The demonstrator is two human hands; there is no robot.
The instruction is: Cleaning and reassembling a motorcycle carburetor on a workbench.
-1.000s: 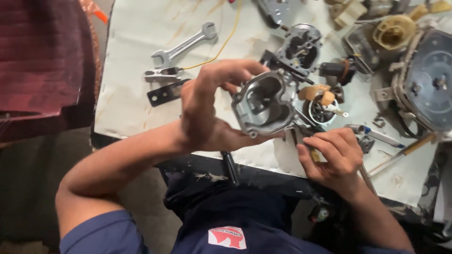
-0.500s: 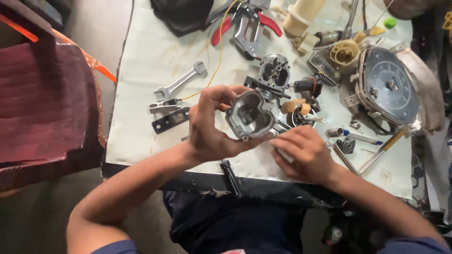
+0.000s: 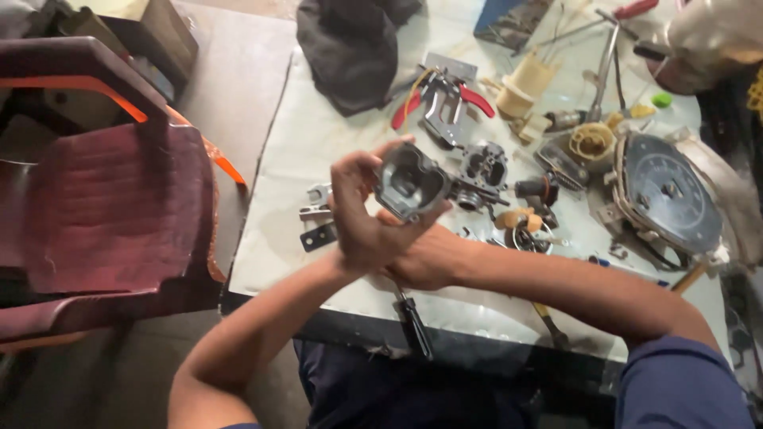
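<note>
My left hand is raised over the white table, fingers curled around a grey cast-metal housing whose open hollow faces me. My right hand lies just below and behind the left wrist, knuckles up. Its fingers are hidden, so I cannot see whether it holds anything. A small metal engine part sits on the table right behind the housing. A black-handled screwdriver lies at the table's near edge under my hands.
A round gauge unit lies at the right. Red-handled pliers and a black cloth are at the back, and a wrench is left of my hand. Small parts lie scattered nearby. A dark red plastic chair stands left of the table.
The view has tilted up, showing more of the table's far side. My left hand lifted and turned the housing. My right hand slid left, under the left wrist.
</note>
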